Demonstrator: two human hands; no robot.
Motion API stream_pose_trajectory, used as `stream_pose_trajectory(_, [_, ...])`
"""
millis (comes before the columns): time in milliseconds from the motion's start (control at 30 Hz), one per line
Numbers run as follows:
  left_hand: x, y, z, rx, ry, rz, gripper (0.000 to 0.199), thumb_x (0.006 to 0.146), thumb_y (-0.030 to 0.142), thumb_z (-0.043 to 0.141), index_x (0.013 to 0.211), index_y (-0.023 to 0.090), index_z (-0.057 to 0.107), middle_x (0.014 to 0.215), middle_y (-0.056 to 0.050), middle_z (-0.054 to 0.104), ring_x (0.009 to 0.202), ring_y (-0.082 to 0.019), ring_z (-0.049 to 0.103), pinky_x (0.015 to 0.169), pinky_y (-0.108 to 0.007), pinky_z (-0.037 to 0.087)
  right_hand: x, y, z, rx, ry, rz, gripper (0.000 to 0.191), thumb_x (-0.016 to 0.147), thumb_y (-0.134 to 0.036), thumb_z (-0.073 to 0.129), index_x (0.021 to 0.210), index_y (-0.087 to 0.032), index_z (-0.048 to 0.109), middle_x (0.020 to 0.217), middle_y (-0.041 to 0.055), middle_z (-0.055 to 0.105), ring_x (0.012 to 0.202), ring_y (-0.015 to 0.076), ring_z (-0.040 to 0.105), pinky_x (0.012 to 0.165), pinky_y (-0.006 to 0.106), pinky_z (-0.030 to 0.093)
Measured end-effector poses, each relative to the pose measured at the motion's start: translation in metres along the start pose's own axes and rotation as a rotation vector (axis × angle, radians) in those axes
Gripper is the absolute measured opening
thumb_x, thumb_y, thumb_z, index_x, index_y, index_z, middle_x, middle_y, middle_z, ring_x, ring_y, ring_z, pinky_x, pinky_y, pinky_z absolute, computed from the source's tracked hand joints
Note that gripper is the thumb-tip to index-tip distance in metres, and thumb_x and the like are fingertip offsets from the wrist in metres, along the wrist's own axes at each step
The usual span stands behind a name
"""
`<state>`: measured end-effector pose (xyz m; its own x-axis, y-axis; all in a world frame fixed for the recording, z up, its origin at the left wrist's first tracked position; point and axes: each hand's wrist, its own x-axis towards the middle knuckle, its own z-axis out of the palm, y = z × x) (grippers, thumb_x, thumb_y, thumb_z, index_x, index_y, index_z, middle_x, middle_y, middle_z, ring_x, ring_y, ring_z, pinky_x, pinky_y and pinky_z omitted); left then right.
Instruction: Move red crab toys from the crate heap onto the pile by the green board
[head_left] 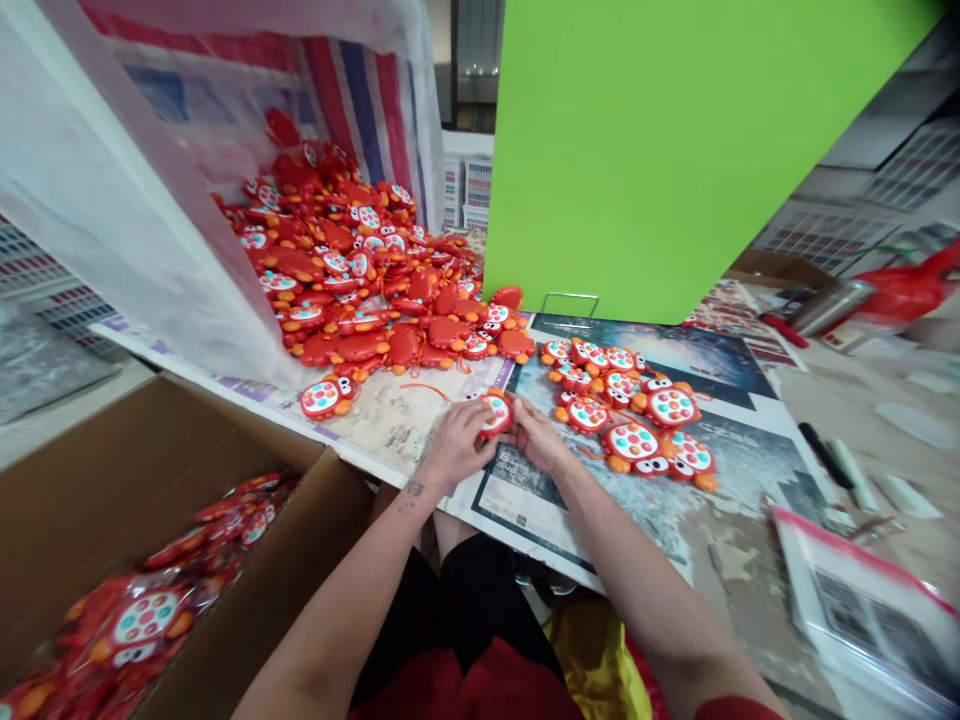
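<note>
A red crab-like toy (495,414) with a white face and coloured buttons is between my two hands above the table edge. My left hand (459,440) is closed on its left side, fingers over the face. At the toy's right edge, my right hand (537,432) grips with bent fingers. To the right lies a group of the same toys (631,440), button faces up. One single toy (322,397) sits left of my hands. Beyond them, a large heap of toys (405,345) spills from a white woven sack (247,300).
A green panel (630,150) stands upright at the back, a wire loop (570,308) at its foot. An open cardboard box (300,520) at lower left contains bagged toys. On the right are a black-handled tool (825,455) and a pink-edged plastic bag (862,590).
</note>
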<state>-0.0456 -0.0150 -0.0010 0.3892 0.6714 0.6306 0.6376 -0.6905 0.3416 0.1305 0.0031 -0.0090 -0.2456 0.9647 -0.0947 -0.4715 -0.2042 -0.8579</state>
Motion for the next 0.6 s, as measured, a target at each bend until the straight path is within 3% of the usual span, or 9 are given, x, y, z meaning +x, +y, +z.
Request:
stream_pose_trajectory(67, [-0.002, 0.007, 0.004, -0.026, -0.042, 0.119, 0.032, 0.085, 0.025, 0.057, 0.117, 0.021, 0.057, 0.13, -0.011, 0.057, 0.127, -0.025, 0.048, 0.11, -0.046, 0.036, 0.0, -0.002, 0.001, 0.021, 0.015, -0.025, 0.037, 0.078, -0.042, 0.073, 0.107, -0.023, 0.062, 0.096, 0.0005, 0.072, 0.081, 0.0147, 0.069, 0.071, 0.028, 0.058])
stream_pose_trajectory(100, [-0.003, 0.007, 0.004, -0.024, -0.046, 0.111, 0.035, 0.084, 0.028, 0.06, 0.118, 0.021, 0.056, 0.134, -0.012, 0.053, 0.13, -0.027, 0.045, 0.111, -0.048, 0.034, -0.001, -0.003, 0.001, 0.039, 0.025, -0.038, 0.036, 0.077, -0.04, 0.075, 0.106, -0.023, 0.062, 0.096, 0.0001, 0.071, 0.082, 0.0144, 0.068, 0.072, 0.027, 0.058])
stream_pose_trajectory(200, [-0.004, 0.001, 0.004, -0.043, 0.0, -0.107, 0.066, 0.076, 0.041, 0.071, 0.132, 0.019, 0.045, 0.146, -0.017, 0.039, 0.137, -0.033, 0.035, 0.111, -0.053, 0.032, -0.003, -0.009, 0.002, 0.085, 0.021, -0.03, 0.044, 0.074, -0.035, 0.077, 0.113, -0.026, 0.059, 0.104, 0.0003, 0.07, 0.086, 0.016, 0.068, 0.072, 0.03, 0.059])
stream_pose_trajectory(267, [-0.004, -0.003, 0.003, -0.122, -0.029, -0.237, 0.089, 0.069, 0.048, 0.076, 0.142, 0.018, 0.033, 0.145, -0.02, 0.04, 0.133, -0.035, 0.04, 0.107, -0.052, 0.036, -0.005, -0.012, 0.001, 0.082, -0.004, -0.011, 0.052, 0.074, -0.034, 0.077, 0.121, -0.03, 0.055, 0.111, 0.0004, 0.068, 0.088, 0.0176, 0.068, 0.069, 0.033, 0.06])
stream_pose_trajectory(333, [-0.004, -0.005, 0.002, -0.224, -0.113, -0.301, 0.1, 0.068, 0.05, 0.077, 0.146, 0.019, 0.024, 0.137, -0.018, 0.048, 0.123, -0.034, 0.051, 0.1, -0.048, 0.043, -0.007, -0.013, 0.0, 0.053, -0.036, -0.019, 0.055, 0.074, -0.032, 0.077, 0.124, -0.032, 0.053, 0.114, 0.0002, 0.066, 0.087, 0.0177, 0.068, 0.067, 0.033, 0.06])
stream_pose_trajectory(433, [-0.003, -0.003, -0.001, -0.309, -0.159, -0.386, 0.096, 0.073, 0.05, 0.072, 0.148, 0.018, 0.02, 0.13, -0.017, 0.055, 0.112, -0.031, 0.058, 0.092, -0.043, 0.048, -0.008, -0.01, 0.0, -0.014, -0.09, -0.061, 0.05, 0.072, -0.029, 0.079, 0.116, -0.028, 0.056, 0.107, 0.0001, 0.067, 0.084, 0.0146, 0.067, 0.069, 0.027, 0.059])
stream_pose_trajectory(600, [-0.003, 0.001, -0.007, -0.402, -0.155, -0.465, 0.066, 0.086, 0.045, 0.057, 0.141, 0.02, 0.032, 0.122, -0.011, 0.061, 0.106, -0.026, 0.061, 0.09, -0.039, 0.049, -0.009, -0.006, 0.001, -0.08, -0.117, -0.052, 0.041, 0.074, -0.032, 0.078, 0.108, -0.025, 0.058, 0.102, -0.0001, 0.064, 0.084, 0.0133, 0.066, 0.071, 0.027, 0.059])
